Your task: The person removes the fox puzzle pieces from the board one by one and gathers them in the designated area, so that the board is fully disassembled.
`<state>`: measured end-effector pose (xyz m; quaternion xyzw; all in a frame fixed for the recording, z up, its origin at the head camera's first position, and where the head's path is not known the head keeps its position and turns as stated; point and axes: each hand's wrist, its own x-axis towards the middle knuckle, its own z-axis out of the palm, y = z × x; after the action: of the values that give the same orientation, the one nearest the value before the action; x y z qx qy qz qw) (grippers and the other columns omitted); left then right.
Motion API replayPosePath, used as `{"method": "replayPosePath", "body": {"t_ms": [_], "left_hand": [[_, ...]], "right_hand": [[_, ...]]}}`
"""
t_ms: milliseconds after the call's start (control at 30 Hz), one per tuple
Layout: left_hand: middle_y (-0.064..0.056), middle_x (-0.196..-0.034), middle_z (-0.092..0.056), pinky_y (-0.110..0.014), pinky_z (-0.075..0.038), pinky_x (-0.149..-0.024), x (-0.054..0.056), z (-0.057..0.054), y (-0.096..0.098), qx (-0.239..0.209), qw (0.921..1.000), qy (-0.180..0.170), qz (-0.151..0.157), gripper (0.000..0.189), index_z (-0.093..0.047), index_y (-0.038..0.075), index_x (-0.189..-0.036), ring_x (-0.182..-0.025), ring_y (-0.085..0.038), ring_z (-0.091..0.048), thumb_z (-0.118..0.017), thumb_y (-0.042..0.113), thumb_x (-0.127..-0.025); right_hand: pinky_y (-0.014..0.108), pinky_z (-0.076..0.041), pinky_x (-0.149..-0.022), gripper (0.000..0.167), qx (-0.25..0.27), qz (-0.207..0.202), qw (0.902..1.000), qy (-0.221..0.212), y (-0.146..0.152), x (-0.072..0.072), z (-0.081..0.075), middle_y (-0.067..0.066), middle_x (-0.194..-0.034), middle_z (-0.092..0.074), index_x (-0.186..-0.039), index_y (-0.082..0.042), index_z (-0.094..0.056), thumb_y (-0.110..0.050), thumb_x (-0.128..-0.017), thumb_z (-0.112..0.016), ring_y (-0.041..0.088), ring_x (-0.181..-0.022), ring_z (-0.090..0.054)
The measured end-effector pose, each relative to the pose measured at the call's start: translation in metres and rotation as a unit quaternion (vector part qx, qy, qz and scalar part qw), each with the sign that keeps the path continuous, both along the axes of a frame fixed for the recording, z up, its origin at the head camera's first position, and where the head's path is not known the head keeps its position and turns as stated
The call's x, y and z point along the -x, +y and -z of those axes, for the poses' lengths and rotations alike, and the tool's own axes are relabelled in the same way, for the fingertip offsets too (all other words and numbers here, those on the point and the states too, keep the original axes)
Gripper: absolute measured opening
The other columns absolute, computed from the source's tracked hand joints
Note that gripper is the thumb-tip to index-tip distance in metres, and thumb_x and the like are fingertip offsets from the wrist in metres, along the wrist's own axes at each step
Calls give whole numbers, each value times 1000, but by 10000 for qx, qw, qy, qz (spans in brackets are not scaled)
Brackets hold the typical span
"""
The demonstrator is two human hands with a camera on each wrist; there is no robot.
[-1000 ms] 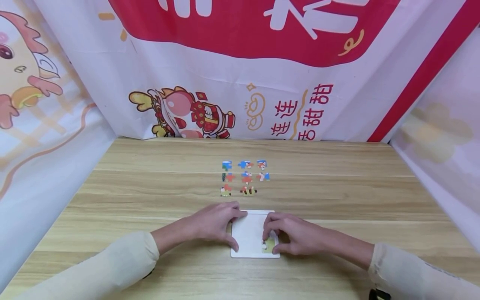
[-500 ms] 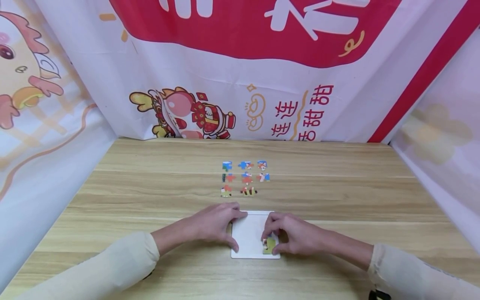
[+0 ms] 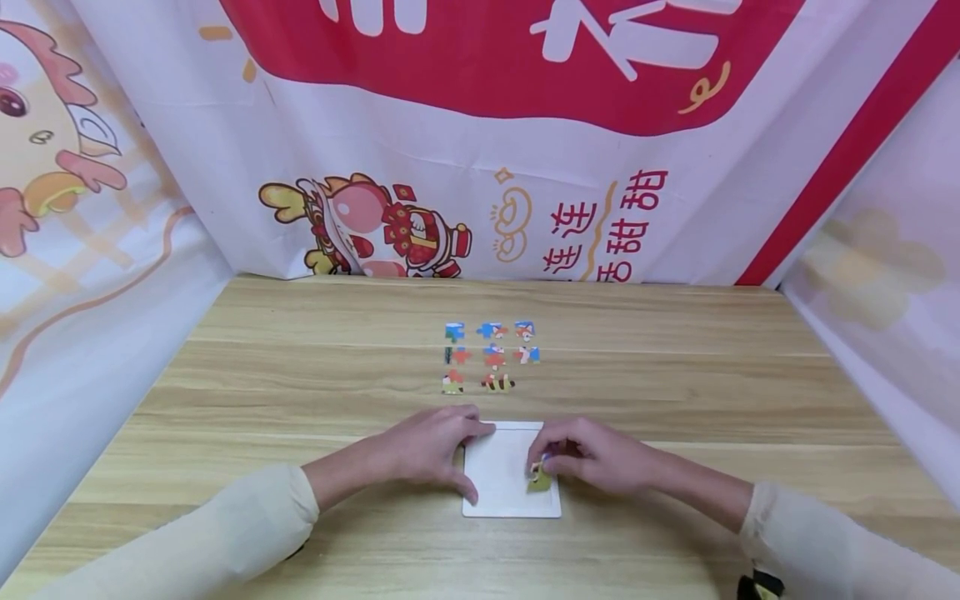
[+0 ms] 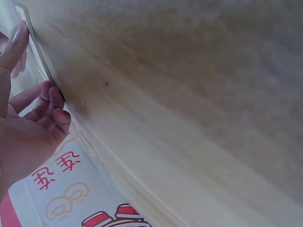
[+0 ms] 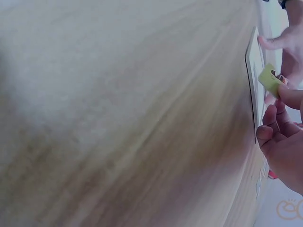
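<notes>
A square white puzzle tray (image 3: 498, 471) lies flat on the table in front of the person. At its left side, the left hand (image 3: 435, 446) holds it, thumb near the lower left and fingertips at the top edge. The left wrist view shows that hand's fingers (image 4: 56, 97) curled at the tray's rim. Over the tray's right half, the right hand (image 3: 588, 454) pinches a yellow-green puzzle piece (image 3: 538, 479) between thumb and fingers. In the right wrist view the piece (image 5: 269, 81) is tilted above the tray surface, its knobbed side partly covered by the thumb.
Several puzzle pieces (image 3: 495, 357) lie in three loose rows beyond the tray, blue and red with a bottom row partly yellow-green. The wooden table (image 3: 300, 333) ends at a printed white and red cloth (image 3: 450, 150); further cloths hang at both sides.
The right hand has lifted the yellow-green piece from the tray's lower right corner and tilted it, moving it slightly toward the far side. The left hand and tray have stayed put.
</notes>
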<state>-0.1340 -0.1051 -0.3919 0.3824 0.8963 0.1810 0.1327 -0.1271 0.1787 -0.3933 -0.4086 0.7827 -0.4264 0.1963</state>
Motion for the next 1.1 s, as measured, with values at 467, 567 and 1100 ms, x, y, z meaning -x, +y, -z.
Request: {"method": "replayPosePath", "body": {"t_ms": [467, 567, 1100], "left_hand": [[5, -100, -59, -24, -50, -77, 1, 0, 0, -205, 9993, -220, -208, 90, -64, 3, -136, -86, -7, -52, -96, 45, -64], [5, -100, -59, -25, -50, -78, 0, 0, 0, -227, 9992, -234, -223, 89, -64, 3, -136, -87, -8, -52, -97, 45, -64], [7, -97, -56, -27, -50, -81, 1, 2, -2, -366, 9987, -290, -202, 86, -65, 7, -135, -87, -8, -50, -97, 43, -64]], "right_hand": [[23, -45, -64, 14, -45, 770, 9964, 341, 5, 22, -2, -1, -96, -72, -108, -7, -77, -2, -99, -67, 11, -75, -53], [24, -47, -66, 14, -114, 1042, 9938, 364, 6, 29, -2, 0, -98, -73, -108, -7, -78, -3, -99, -67, 14, -78, -55], [28, -54, -72, 15, -423, 1935, 9782, 625, 1, 64, -4, 5, -98, -73, -109, -1, -77, 0, -96, -70, 17, -83, -62]]}}
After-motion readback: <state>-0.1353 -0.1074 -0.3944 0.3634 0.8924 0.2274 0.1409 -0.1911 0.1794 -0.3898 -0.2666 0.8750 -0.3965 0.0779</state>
